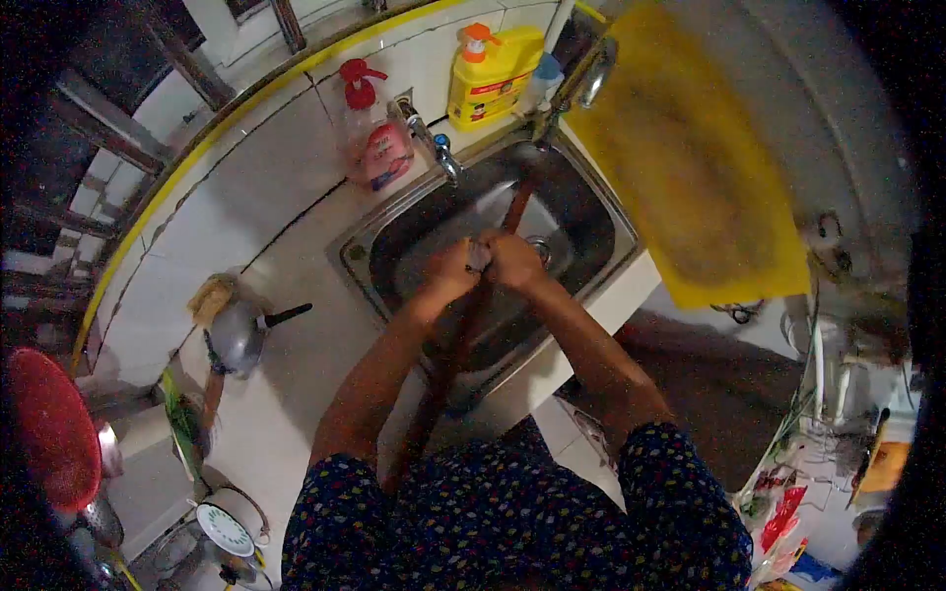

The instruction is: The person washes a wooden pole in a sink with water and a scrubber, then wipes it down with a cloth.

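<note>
Over the sink (576,310), my left hand (451,268) and my right hand (514,261) are closed and meet knuckle to knuckle. A long reddish-brown stick (443,369) slants from the basin, past my hands and over the counter's front edge towards my body. My right fingers lie across the stick. A small grey thing (478,258) shows between my hands, pressed by the left fingers; I cannot make out what it is. The blue-topped tap (445,158) stands at the sink's back rim, beyond my hands.
Behind the sink are a pink soap bottle (382,148) with a red pump and a yellow dish-soap bottle (493,84). A yellow mat (690,167) lies to the right. On the left counter sit a pan (236,340), a white-and-green lidded pot (227,529) and a red basin (54,428).
</note>
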Demonstrator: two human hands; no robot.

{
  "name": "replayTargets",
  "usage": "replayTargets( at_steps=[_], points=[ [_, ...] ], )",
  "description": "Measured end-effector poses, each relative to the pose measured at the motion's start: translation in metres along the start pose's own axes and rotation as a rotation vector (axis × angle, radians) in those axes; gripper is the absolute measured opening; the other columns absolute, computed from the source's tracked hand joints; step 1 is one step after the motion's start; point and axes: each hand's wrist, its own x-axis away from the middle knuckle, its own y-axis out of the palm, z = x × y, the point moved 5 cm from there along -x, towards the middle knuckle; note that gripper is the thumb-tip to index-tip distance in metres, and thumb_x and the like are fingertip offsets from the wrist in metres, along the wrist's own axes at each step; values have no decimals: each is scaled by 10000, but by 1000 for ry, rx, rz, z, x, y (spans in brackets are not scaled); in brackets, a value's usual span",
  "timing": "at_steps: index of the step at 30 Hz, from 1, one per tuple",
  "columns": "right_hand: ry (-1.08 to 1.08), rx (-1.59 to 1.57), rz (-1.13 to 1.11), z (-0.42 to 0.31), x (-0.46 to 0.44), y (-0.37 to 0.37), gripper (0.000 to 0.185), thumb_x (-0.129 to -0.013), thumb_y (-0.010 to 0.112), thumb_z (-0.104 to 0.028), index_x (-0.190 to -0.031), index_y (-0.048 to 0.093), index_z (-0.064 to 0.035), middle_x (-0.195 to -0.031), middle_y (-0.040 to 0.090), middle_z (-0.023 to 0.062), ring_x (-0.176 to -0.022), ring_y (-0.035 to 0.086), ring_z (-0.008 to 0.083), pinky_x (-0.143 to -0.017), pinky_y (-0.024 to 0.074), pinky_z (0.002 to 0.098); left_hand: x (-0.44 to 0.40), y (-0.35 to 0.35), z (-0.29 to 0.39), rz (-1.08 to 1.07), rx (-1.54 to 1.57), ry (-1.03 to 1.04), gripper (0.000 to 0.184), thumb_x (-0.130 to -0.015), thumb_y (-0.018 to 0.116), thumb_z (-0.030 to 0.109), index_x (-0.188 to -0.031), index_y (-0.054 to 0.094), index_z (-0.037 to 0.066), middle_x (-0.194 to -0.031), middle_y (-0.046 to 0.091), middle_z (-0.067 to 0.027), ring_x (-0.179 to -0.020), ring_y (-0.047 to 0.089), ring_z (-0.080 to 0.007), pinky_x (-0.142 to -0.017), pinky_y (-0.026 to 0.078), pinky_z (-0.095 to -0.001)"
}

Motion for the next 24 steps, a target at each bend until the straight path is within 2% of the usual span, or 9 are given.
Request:
replayTargets(
  at_steps=[1,3,6,7,11,15,17,20,24],
  points=[
    [5,6,9,-4,13,-8,440,-681,715,-118,-1105,599,-104,-1007,657,140,-960,635,337,-808,520,411,8,-22,9,102,53,68,356,-786,683,288,-1080,650,91,-1037,666,-124,-881,665,-268,-696,534,-424],
    [-126,-372,314,-21,49,-38,527,-695,724,-85,-1190,545,-93,-1093,619,109,-1012,606,303,-833,508,371,22,-48,26,-407,999,-266,437,-787,727,289,-1159,598,100,-1065,630,-59,-922,621,-206,-712,531,-363],
    [-64,-1110,256,-18,85,-52,606,-736,732,-89,-1285,475,-58,-1189,548,72,-1057,555,229,-841,498,327,19,-65,29,61,835,87,372,-735,763,204,-1053,635,58,-938,654,-55,-809,611,-147,-738,477,-283],
    [37,-1361,216,-16,97,-54,520,-780,729,-109,-1240,496,-45,-1135,572,62,-990,585,194,-830,501,306,25,-73,31,-43,915,-9,335,-765,738,179,-1059,629,62,-903,637,-37,-811,596,-126,-722,470,-271],
    [313,-1307,446,4,139,-50,293,-829,738,-224,-1041,591,-85,-989,627,32,-883,591,149,-787,482,278,39,-89,35,25,1134,59,281,-794,718,160,-1042,628,61,-913,609,-23,-857,567,-110,-755,462,-260],
    [292,-1202,586,17,157,-26,350,-795,774,-226,-1037,579,-64,-936,625,18,-874,583,149,-815,469,287,51,-97,61,5,1311,-7,250,-806,713,179,-1002,622,55,-918,604,-23,-856,566,-115,-754,458,-262],
    [48,-1041,803,1,169,-36,406,-773,790,-219,-1070,575,-44,-913,614,18,-916,578,162,-868,452,301,57,-119,84,247,489,297,238,-812,709,193,-981,622,51,-914,611,-33,-863,569,-132,-776,460,-284],
    [-26,-1109,741,-58,187,-43,379,-813,743,-126,-1139,574,-34,-974,599,0,-922,551,121,-861,431,273,64,-117,113,-120,807,374,231,-814,702,191,-976,625,47,-918,622,-46,-871,580,-151,-798,464,-307],
    [-107,-1151,522,-77,186,-41,525,-798,733,-151,-1261,509,-50,-997,615,48,-911,582,140,-823,480,285,91,-130,130,-151,743,520,284,-861,653,167,-1098,602,17,-1141,605,-75,-1064,568,-171,-918,453,-320]
  ],
)
